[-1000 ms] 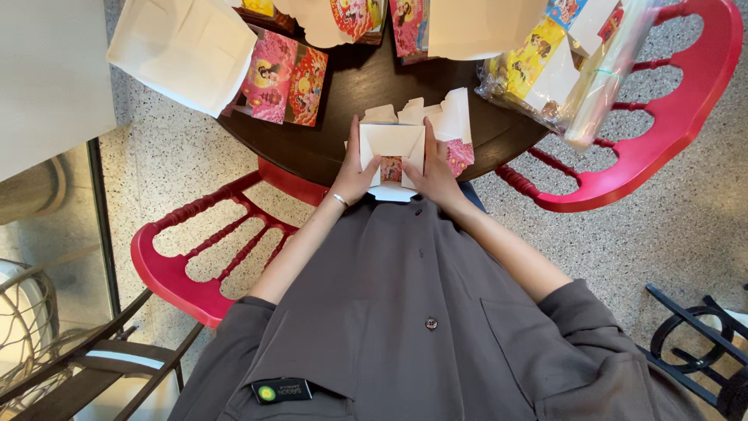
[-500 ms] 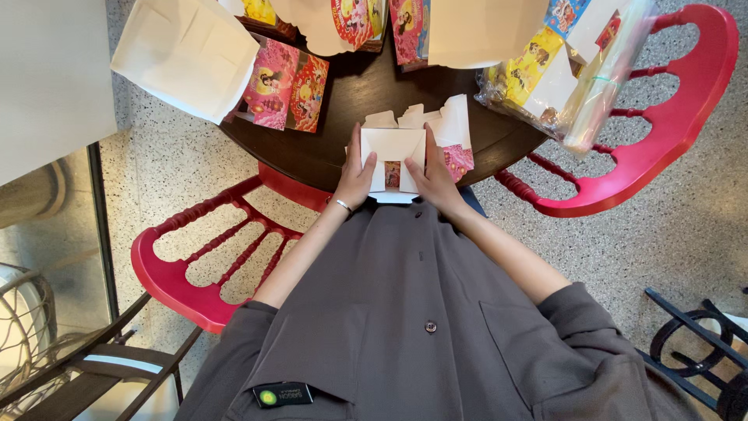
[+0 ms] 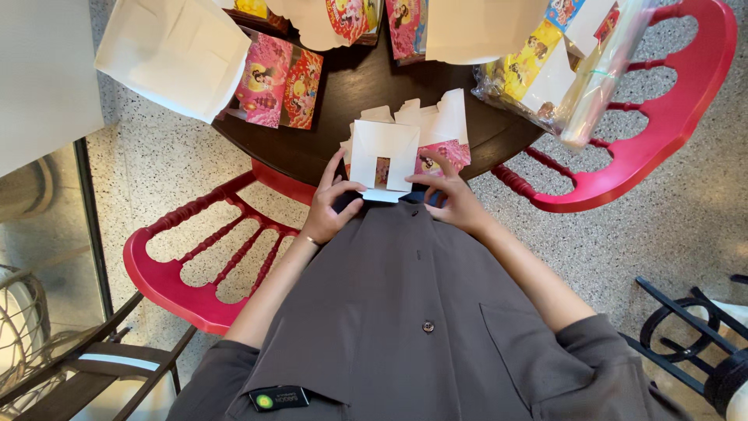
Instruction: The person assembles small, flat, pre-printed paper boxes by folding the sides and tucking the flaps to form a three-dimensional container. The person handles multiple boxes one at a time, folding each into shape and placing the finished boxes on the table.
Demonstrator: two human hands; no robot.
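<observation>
1. Cardboard, thin and white, makes up the little flat box (image 3: 383,156) that both hands hold at the near edge of the round, dark, shiny bench (image 3: 351,86). A small slot in its middle shows a bit of colour.
2. Fingers of the left hand (image 3: 331,204) pinch the box's lower left corner, with the thumb on top.
3. Fingers of the right hand (image 3: 452,199) pinch its lower right edge, bent and close together.
4. More flat white boxes (image 3: 436,117) lie stacked just behind it, with pink printed sides showing.
5. A big smooth white paper bag (image 3: 175,51) and pink picture cards (image 3: 279,82) sit on the left of the bench. Crinkly clear plastic packs (image 3: 576,62) sit on the right.
6. Red chairs (image 3: 202,257) with curved rails stand on both sides, on a speckled floor.
7. Compared with half a second ago, the hands have slid lower on the box, down to its bottom edge. The box stays in the same spot.
</observation>
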